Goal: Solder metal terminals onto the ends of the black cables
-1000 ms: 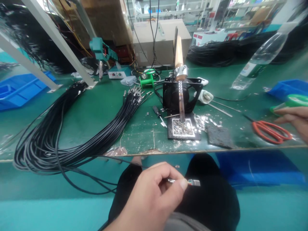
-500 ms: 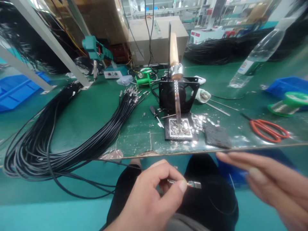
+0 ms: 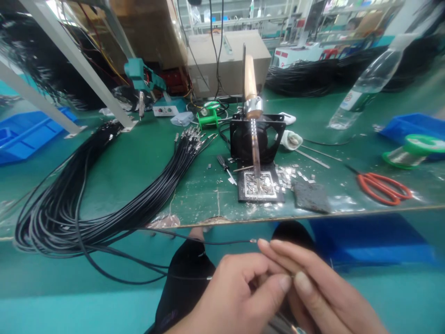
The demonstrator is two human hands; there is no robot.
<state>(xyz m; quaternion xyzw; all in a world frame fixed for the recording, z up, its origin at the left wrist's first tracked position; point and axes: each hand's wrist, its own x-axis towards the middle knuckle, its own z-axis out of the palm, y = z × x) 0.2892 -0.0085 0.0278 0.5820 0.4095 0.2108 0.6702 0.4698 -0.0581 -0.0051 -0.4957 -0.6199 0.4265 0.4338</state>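
Observation:
My left hand (image 3: 246, 292), its thumb and forefinger pinched together, is shut on a black cable's metal connector end, now covered by fingers. My right hand (image 3: 320, 287) meets its fingertips; its thumb and fingers are closed, and what lies between them is hidden. Just past the right fingertips, another black cable (image 3: 225, 243) ends in a small bare tip. Under the hands, a blurred shiny piece (image 3: 297, 330) shows at the bottom edge. The cables lead back to a large black cable bundle (image 3: 139, 199) with metal connectors on the bench.
A soldering iron (image 3: 255, 139) stands tip down over a tray of metal bits (image 3: 260, 198), before a black fan (image 3: 239, 139). Nearby are a dark pad (image 3: 311, 197), orange-handled scissors (image 3: 384, 188), a solder spool (image 3: 413, 150), a plastic bottle (image 3: 361, 95) and a screwdriver (image 3: 225, 168).
My right hand has come in from the right and closed against my left fingertips. The connector seen in my left pinch is now covered. A cable tip now shows above the hands.

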